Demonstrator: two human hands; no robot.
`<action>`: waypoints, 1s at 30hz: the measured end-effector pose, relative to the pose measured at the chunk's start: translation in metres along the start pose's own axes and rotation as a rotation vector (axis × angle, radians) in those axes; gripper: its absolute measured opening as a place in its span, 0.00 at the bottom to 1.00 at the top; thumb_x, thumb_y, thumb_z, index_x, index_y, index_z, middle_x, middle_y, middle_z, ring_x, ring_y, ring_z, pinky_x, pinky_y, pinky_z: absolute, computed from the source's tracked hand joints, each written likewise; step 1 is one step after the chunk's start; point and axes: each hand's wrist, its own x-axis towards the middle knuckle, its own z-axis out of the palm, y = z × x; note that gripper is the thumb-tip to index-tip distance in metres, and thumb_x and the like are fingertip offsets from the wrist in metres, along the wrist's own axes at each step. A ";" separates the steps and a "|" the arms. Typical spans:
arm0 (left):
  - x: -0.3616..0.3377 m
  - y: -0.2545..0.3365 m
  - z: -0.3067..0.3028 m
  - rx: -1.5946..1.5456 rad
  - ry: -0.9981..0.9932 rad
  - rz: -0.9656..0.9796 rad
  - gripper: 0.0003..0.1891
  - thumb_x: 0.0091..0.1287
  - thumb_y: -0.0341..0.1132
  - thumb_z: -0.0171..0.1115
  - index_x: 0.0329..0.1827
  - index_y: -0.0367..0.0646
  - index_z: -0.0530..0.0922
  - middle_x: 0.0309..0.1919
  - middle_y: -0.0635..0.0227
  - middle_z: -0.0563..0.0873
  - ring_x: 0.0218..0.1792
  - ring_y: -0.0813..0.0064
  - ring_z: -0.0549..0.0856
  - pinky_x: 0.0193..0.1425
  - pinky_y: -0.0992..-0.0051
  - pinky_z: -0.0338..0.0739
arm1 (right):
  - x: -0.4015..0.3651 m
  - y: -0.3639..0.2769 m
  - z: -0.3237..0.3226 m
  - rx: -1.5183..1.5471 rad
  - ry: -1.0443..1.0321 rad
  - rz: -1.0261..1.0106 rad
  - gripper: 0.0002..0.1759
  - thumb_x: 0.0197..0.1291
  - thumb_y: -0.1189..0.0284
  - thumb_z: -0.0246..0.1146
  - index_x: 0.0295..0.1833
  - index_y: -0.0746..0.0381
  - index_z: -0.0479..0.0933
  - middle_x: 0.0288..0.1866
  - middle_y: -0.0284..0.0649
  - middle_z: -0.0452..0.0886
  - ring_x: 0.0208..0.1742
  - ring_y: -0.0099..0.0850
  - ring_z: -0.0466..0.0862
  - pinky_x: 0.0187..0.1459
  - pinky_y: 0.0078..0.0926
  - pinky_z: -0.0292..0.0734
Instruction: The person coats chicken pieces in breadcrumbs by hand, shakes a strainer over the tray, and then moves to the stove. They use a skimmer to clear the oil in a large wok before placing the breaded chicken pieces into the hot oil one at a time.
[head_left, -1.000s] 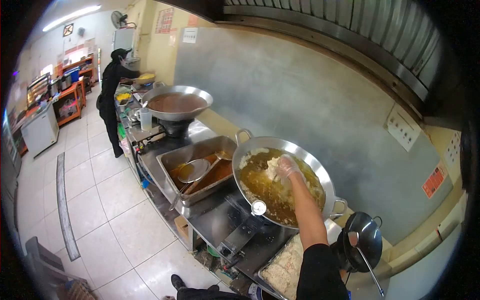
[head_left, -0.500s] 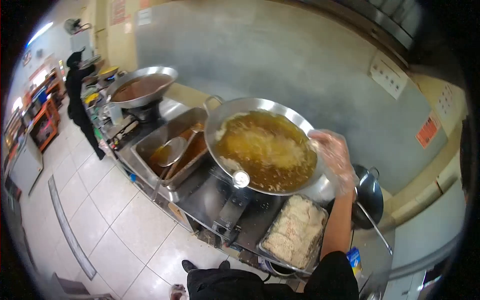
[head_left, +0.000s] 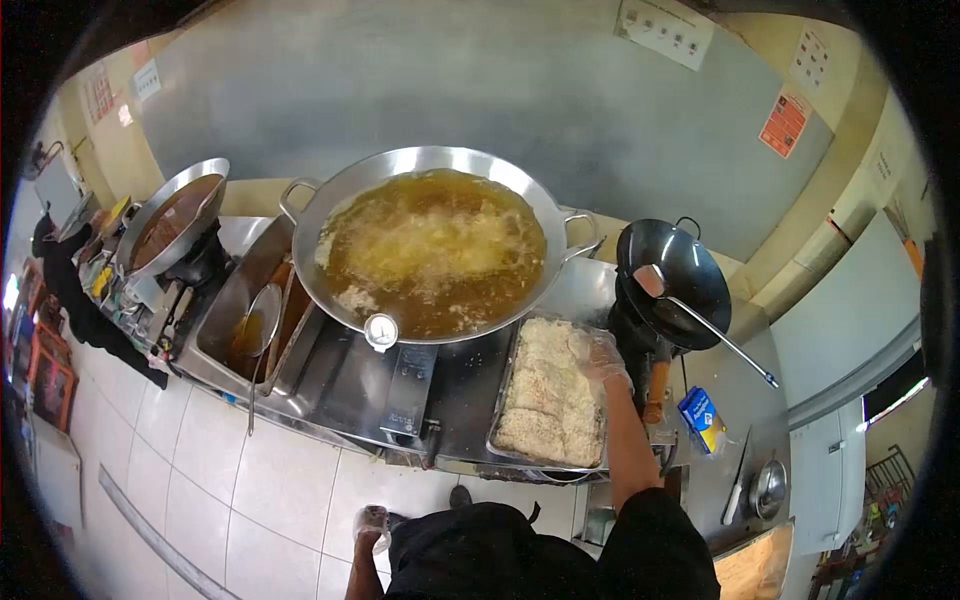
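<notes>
A large metal wok [head_left: 330, 295] holds bubbling yellow-brown oil, with a round dial thermometer [head_left: 381, 331] at its front rim. In front of it and to the right, a tray [head_left: 492, 447] holds several breaded pieces [head_left: 545, 385]. My right hand [head_left: 604, 360], in a clear glove, is at the upper right part of the tray, touching or just over the pieces; its fingertips are too blurred to make out. Low in the view, away from the counter, my left hand [head_left: 372, 522] hangs beside my body in a clear glove, its fingers curled and their hold unclear.
A black wok [head_left: 705, 275] with a ladle [head_left: 720, 330] stands right, near a blue box [head_left: 702, 420], a knife [head_left: 737, 480] and a metal bowl [head_left: 768, 490]. Left are a sink-like basin [head_left: 215, 335] with a strainer and another wok [head_left: 190, 240]. A person in black [head_left: 85, 300] stands far left.
My right hand has moved from the large wok's right rim down to the tray of breaded pieces. The camera view has turned right, and my left hand shows more fully.
</notes>
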 end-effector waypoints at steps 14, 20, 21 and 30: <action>-0.156 -0.127 0.014 0.265 -0.140 0.167 0.09 0.51 0.43 0.56 0.27 0.48 0.79 0.26 0.65 0.82 0.26 0.67 0.81 0.31 0.68 0.75 | -0.029 -0.026 -0.007 0.629 0.086 -0.010 0.24 0.46 0.66 0.60 0.50 0.62 0.64 0.46 0.43 0.70 0.47 0.34 0.71 0.44 0.26 0.67; -0.163 -0.118 0.034 0.135 -0.066 -0.288 0.10 0.52 0.40 0.54 0.28 0.44 0.79 0.32 0.59 0.81 0.34 0.62 0.81 0.37 0.67 0.75 | -0.060 -0.041 0.015 0.958 0.010 0.005 0.23 0.43 0.68 0.64 0.46 0.65 0.68 0.43 0.42 0.72 0.45 0.32 0.73 0.39 0.24 0.70; -0.159 -0.107 0.031 0.153 -0.079 -0.241 0.10 0.52 0.40 0.54 0.29 0.43 0.79 0.33 0.58 0.81 0.35 0.62 0.81 0.37 0.67 0.75 | -0.065 -0.054 -0.003 0.806 -0.048 0.241 0.24 0.43 0.67 0.64 0.47 0.65 0.68 0.44 0.43 0.72 0.46 0.33 0.73 0.40 0.24 0.70; -0.088 -0.034 -0.007 -0.788 0.158 -0.195 0.09 0.59 0.33 0.55 0.40 0.40 0.71 0.27 0.64 0.79 0.25 0.72 0.80 0.28 0.73 0.74 | -0.065 -0.081 0.032 1.177 0.126 0.451 0.29 0.41 0.67 0.67 0.48 0.64 0.61 0.41 0.42 0.72 0.39 0.33 0.73 0.42 0.30 0.70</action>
